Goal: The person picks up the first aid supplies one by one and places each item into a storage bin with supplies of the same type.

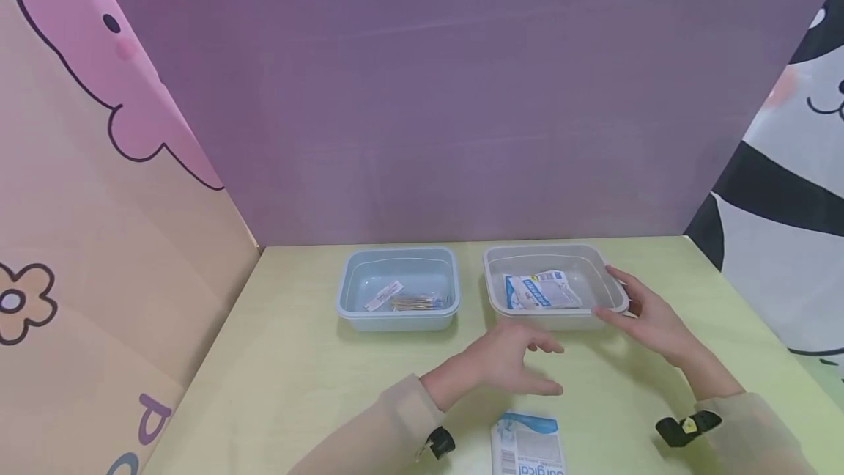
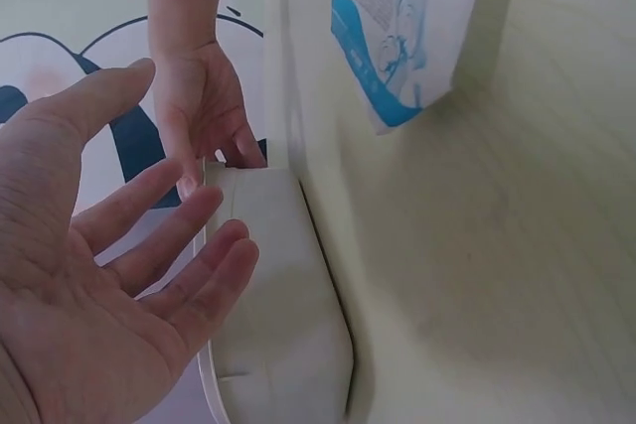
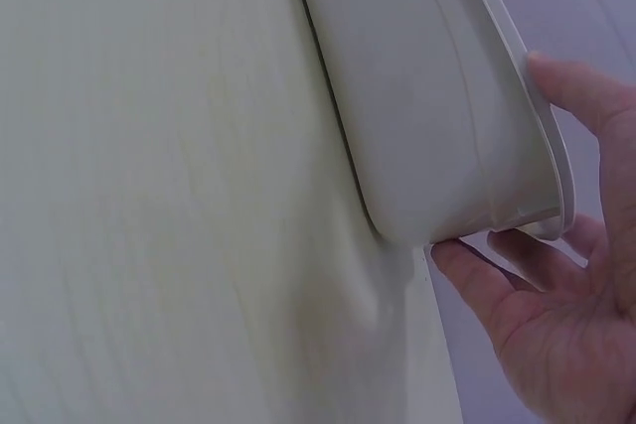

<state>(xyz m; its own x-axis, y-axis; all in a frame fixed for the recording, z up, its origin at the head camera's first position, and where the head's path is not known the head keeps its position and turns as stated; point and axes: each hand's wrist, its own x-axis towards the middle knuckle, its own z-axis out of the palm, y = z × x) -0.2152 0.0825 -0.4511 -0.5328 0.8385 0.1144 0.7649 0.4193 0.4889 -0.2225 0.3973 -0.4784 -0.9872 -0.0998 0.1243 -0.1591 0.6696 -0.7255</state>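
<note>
My right hand (image 1: 649, 317) grips the right end of a beige plastic bin (image 1: 554, 319), thumb at the front of its rim and fingers around the side. In the right wrist view, the fingertips (image 3: 462, 270) touch the bin's end wall. Blue-and-white packets (image 1: 543, 290) lie inside the bin. My left hand (image 1: 511, 358) is held in front of the bin with fingers apart and nothing between them. In the left wrist view its fingers (image 2: 214, 275) overlap the bin's outline; contact cannot be told. Nearer me lies a white-and-blue pack (image 1: 527, 446) printed with "urgical", its lower part cut off.
Left of the beige bin stands a light blue bin (image 1: 398, 321), with a bundle of cotton swabs (image 1: 417, 303) and a small white packet (image 1: 384, 295) inside. A purple panel (image 1: 461, 94) backs the pale yellow table (image 1: 277, 358). Printed panels flank it.
</note>
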